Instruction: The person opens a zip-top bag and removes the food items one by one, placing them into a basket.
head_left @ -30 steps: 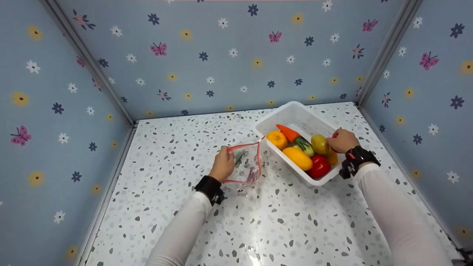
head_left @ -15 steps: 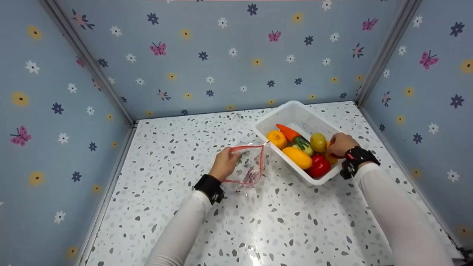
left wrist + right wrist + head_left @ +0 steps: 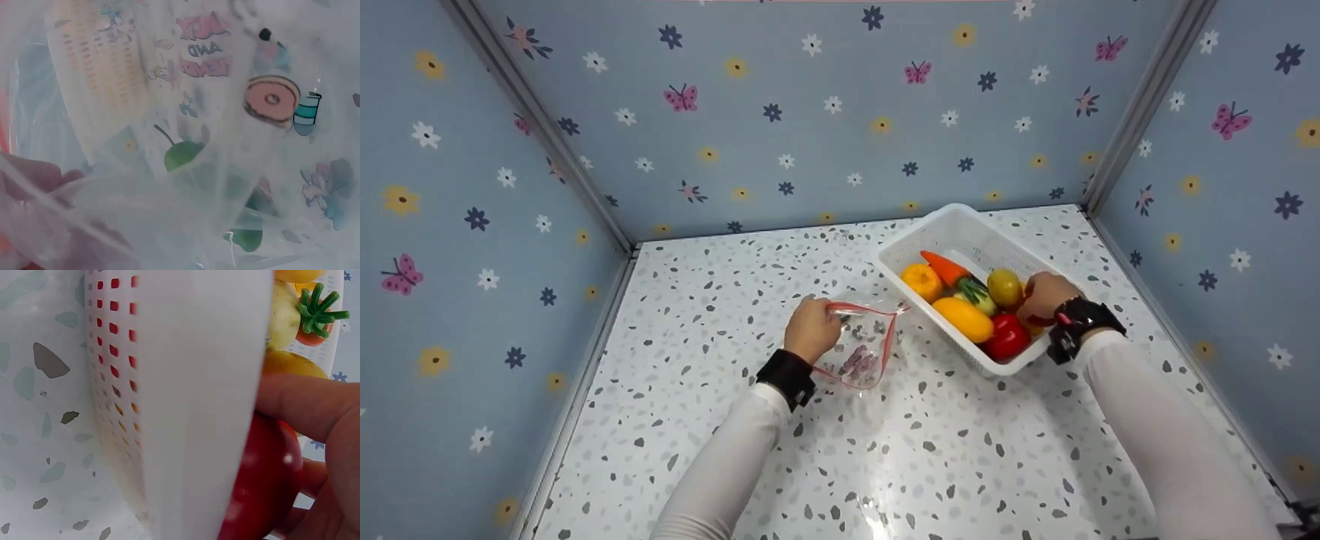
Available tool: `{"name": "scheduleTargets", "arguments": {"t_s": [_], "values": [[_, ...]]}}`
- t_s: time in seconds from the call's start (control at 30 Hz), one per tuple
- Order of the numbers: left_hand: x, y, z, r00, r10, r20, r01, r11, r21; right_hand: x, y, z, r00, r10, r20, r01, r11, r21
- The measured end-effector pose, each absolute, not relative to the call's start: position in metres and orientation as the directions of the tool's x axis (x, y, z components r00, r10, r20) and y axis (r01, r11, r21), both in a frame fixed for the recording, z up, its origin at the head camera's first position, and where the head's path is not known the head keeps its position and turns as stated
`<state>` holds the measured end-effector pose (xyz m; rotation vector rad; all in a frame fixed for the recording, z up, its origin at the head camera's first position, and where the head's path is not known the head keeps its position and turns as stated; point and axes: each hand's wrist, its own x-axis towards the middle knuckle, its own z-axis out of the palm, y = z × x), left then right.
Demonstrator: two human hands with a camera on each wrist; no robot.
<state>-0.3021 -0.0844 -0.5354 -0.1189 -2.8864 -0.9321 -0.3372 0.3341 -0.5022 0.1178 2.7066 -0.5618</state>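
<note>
My left hand [image 3: 812, 330] pinches the upper edge of a clear zip bag [image 3: 877, 337] with a red zip strip, its mouth spread apart. The left wrist view looks through the film at printed pictures and green rounded shapes [image 3: 183, 154]; whether those are prints or contents I cannot tell. Inside the right end of the white basket [image 3: 896, 277], my right hand [image 3: 1048, 296] holds a glossy dark red round fruit [image 3: 264, 478], thumb on top and fingers behind. Beside it lie an olive-yellow fruit [image 3: 1005, 287], a red tomato-like piece [image 3: 1007, 337] and a yellow oblong one [image 3: 964, 320].
Also in the basket are a carrot [image 3: 943, 268] with a green top and a small yellow pumpkin [image 3: 922, 283]. The speckled white table [image 3: 697, 322] is bounded by flower-patterned panels [image 3: 840, 105] at the back and both sides.
My right hand has shifted slightly left and lower in the basket, taking the red fruit along. The bag's mouth has sagged toward me, while the left hand stays nearly in place.
</note>
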Motion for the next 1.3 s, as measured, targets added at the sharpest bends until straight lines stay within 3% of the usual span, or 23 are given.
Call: {"name": "scheduleTargets", "arguments": {"t_s": [0.23, 0.43, 0.53, 0.63, 0.8, 1.07, 1.17, 1.3], "values": [[-0.305, -0.081, -0.53, -0.992, -0.016, 0.124, 0.068, 0.762, 0.644, -0.334, 0.318, -0.485, -0.968, 0.002, -0.251, 0.091, 0.935, -0.343], [-0.308, -0.076, -0.532, -0.993, -0.025, 0.115, 0.062, 0.719, 0.692, -0.324, 0.275, -0.463, -0.998, -0.033, -0.06, -0.002, 0.889, -0.459], [-0.308, -0.072, -0.534, -0.997, -0.024, 0.072, 0.035, 0.7, 0.713, -0.314, 0.248, -0.454, -0.992, -0.119, 0.053, -0.129, 0.858, -0.497], [-0.307, -0.068, -0.534, -0.999, -0.017, 0.029, 0.009, 0.684, 0.73, -0.301, 0.223, -0.449, -0.951, -0.255, 0.176, -0.31, 0.812, -0.494], [-0.306, -0.061, -0.533, -1.0, 0.007, 0.01, 0.012, 0.674, 0.739, -0.28, 0.193, -0.445, -0.804, -0.478, 0.353, -0.593, 0.68, -0.43], [-0.303, -0.058, -0.531, -0.998, 0.054, 0.044, 0.069, 0.673, 0.736, -0.266, 0.161, -0.455, -0.548, -0.677, 0.492, -0.835, 0.48, -0.269], [-0.301, -0.057, -0.529, -0.998, 0.062, 0.03, 0.064, 0.671, 0.739, -0.266, 0.152, -0.462, -0.518, -0.726, 0.453, -0.853, 0.48, -0.206], [-0.3, -0.057, -0.528, -0.995, 0.095, 0.021, 0.078, 0.647, 0.758, -0.265, 0.141, -0.469, -0.583, -0.748, 0.316, -0.811, 0.557, -0.177]]}}
